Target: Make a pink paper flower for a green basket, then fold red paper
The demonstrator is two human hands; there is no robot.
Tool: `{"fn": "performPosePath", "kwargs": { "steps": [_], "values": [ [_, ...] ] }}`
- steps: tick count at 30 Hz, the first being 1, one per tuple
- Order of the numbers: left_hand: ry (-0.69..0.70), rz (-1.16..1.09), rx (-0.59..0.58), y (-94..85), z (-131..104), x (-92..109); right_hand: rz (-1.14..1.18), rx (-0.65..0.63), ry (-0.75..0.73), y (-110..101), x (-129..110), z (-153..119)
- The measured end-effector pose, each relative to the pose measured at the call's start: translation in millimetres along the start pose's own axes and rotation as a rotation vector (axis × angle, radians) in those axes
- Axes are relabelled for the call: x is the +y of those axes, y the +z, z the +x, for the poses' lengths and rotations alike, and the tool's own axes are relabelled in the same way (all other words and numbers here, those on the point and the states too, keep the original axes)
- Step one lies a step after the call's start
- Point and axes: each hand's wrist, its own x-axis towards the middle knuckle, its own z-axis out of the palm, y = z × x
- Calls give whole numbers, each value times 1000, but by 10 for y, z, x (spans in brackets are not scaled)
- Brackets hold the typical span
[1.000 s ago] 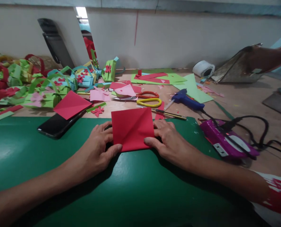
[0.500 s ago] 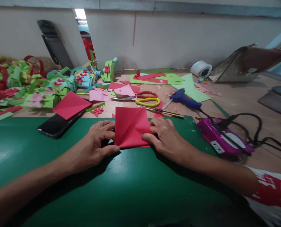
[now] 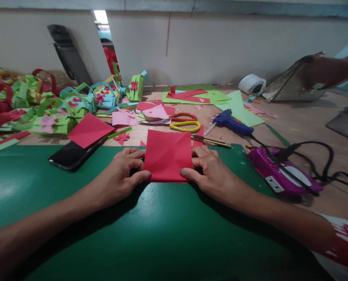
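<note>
A folded red paper square (image 3: 168,156) stands tilted on the green mat (image 3: 162,226), its folded edge low and towards me. My left hand (image 3: 129,168) grips its left side, thumb on the near face at the lower corner and fingers behind. At the opposite side my right hand (image 3: 207,171) pinches it in the same way. Faint diagonal creases cross the paper. Just behind it lie scissors (image 3: 185,125) with red and yellow handles and a thin cutter knife (image 3: 211,141).
On the left, a second red paper square (image 3: 90,130) rests on a black phone (image 3: 71,156). Small paper baskets (image 3: 53,123) crowd the back left. A blue glue gun (image 3: 235,124) and a purple power strip (image 3: 282,169) with black cables lie to the right.
The upper paper layer now lies squarer over the lower one, with its right edge further right. My right hand has shifted slightly right with it. The whole view has shifted a little.
</note>
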Motion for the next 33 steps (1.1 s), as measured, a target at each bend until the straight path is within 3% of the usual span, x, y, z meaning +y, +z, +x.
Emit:
{"fn": "performPosePath", "kwargs": {
  "steps": [7, 33],
  "values": [
    [6, 139, -40, -10, -28, -5, -43, 21, -19, 33, 35, 13],
    [22, 162, 144, 104, -60, -50, -86, 17, -15, 26, -5, 2]
  ]
}}
